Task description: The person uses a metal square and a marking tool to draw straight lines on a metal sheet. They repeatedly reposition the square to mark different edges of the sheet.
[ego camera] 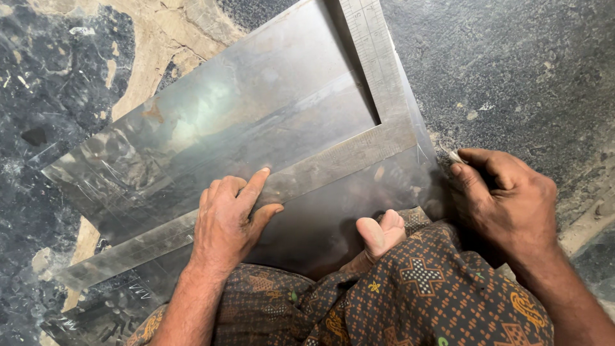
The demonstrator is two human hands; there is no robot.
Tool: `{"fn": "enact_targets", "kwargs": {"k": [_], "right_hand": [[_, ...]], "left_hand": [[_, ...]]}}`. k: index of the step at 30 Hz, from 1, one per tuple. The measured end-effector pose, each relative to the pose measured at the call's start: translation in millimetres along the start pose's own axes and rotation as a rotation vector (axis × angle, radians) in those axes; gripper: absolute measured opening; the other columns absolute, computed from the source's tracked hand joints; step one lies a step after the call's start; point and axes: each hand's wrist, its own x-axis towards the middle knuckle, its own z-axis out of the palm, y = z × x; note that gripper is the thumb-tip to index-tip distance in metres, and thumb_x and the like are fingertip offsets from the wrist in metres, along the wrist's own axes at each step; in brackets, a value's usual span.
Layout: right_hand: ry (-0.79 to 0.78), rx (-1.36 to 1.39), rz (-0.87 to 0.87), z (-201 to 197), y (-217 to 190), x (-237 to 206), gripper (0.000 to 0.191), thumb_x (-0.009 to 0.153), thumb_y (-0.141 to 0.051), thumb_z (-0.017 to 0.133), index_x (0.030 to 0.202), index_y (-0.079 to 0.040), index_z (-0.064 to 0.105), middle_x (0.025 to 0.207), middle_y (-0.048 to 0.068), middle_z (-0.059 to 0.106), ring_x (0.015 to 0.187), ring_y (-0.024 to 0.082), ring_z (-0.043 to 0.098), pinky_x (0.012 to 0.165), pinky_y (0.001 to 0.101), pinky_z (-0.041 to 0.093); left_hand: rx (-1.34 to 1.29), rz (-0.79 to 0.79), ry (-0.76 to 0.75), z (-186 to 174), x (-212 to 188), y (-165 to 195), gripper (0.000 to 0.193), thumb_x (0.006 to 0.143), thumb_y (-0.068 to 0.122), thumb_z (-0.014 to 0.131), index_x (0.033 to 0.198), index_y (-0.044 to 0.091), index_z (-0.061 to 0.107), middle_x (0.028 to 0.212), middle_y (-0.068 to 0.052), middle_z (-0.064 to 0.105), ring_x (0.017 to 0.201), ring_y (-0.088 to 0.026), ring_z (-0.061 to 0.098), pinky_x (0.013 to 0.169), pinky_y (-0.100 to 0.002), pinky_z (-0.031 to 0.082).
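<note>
Bare forearms and hands, no sleeves; a brown patterned wrap [410, 301] with orange crosses covers the legs.

The far half of the metal sheet [243, 109] lies bare, open to a hand from the left. The steel square [359, 150] crosses the sheet's middle and runs up its right edge. Near the body, the left hand [227, 221], a foot [379, 234] and patterned cloth [410, 295] crowd the sheet. The right hand [506, 198] blocks the right corner; the dark floor [532, 70] beyond is open.

Head view, close, straight down
</note>
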Motion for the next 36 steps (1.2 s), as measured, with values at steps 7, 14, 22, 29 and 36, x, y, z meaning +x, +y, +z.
{"fn": "enact_targets", "kwargs": {"k": [7,14,22,29,36], "right_hand": [[0.000,0.032,-0.028,1.7,2.0,0.0,0.020,0.099,-0.018,0.077,0.115,-0.006,0.077,0.101,0.011,0.077,0.085,0.018,0.074,0.071,0.0308,0.058],[-0.022,0.012,-0.182,13.2,-5.1,0.5,0.016,0.097,-0.016,0.077,0.110,-0.006,0.078,0.097,0.010,0.078,0.080,0.017,0.074,0.067,0.0301,0.059],[-0.140,-0.008,-0.337,44.1,-13.8,11.9,0.015,0.093,-0.017,0.077,0.103,-0.006,0.078,0.092,0.010,0.078,0.074,0.020,0.074,0.064,0.0313,0.060],[-0.123,0.028,-0.384,54.1,-23.7,14.0,0.016,0.091,-0.015,0.077,0.103,-0.005,0.077,0.090,0.011,0.075,0.077,0.024,0.073,0.069,0.0351,0.059],[-0.099,0.008,-0.384,56.4,-27.1,12.4,0.015,0.093,-0.015,0.077,0.104,-0.005,0.077,0.092,0.011,0.075,0.079,0.025,0.073,0.069,0.0357,0.059]], "left_hand": [[-0.002,-0.005,0.000,3.0,-0.7,-1.6,0.067,0.075,0.037,0.086,0.135,0.015,0.066,0.093,-0.007,0.061,0.090,-0.027,0.057,0.079,-0.044,0.047],[0.031,0.008,0.002,3.6,-1.8,-1.7,0.068,0.076,0.040,0.085,0.136,0.015,0.065,0.094,-0.008,0.061,0.089,-0.028,0.057,0.079,-0.044,0.048],[0.056,0.011,0.003,3.6,-1.7,-3.5,0.068,0.076,0.039,0.085,0.136,0.014,0.065,0.095,-0.008,0.061,0.090,-0.029,0.057,0.077,-0.044,0.048],[0.057,0.034,0.034,4.8,-3.6,-8.3,0.069,0.075,0.039,0.086,0.136,0.014,0.065,0.095,-0.008,0.060,0.089,-0.029,0.057,0.077,-0.044,0.048],[0.042,0.045,0.039,6.0,-5.2,-11.8,0.068,0.077,0.039,0.085,0.136,0.013,0.065,0.094,-0.008,0.060,0.087,-0.028,0.056,0.076,-0.044,0.047]]}}
